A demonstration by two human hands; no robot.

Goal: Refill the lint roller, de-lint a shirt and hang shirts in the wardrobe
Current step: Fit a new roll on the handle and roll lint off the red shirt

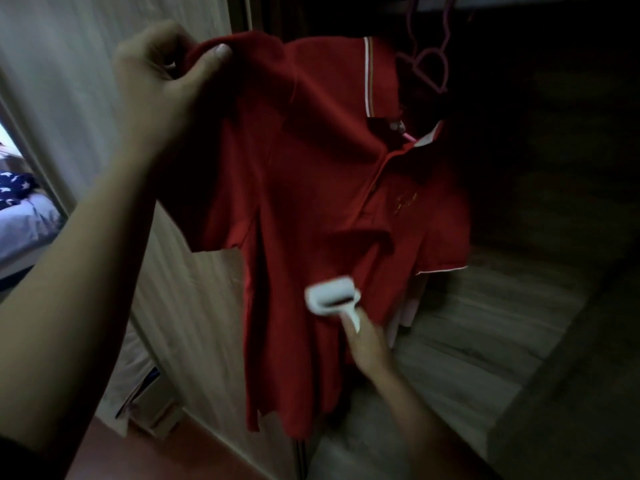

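A: Which step is the person on?

B: De-linting, by the look of it. The right hand (367, 344) is wrapped round the handle of the white lint roller (332, 294), with one finger laid along it. The roller head lies against the lower front of the red polo shirt (311, 188). Higher up, the left hand (166, 84) pinches the shirt's shoulder between thumb and fingers and holds the cloth out to the side.

A: What could go wrong closest to the person?

B: The hem hangs free below the roller, and nothing firm appears to back the cloth. A stroke there may only push the fabric away, or bunch it onto the sticky sheet, and the lint would stay put. If the left hand's pinch slips, the front panel goes slack, with the same result.

A: And further in?

B: The shirt hangs on a pink hanger (433, 64) inside the wardrobe (485, 323), with one shoulder drawn sideways. A hard downward drag with the roller could pull the collar off the hanger. It could also tip the hanger off its support, which is too dark to make out. The shirt would then drop onto the wooden board below.
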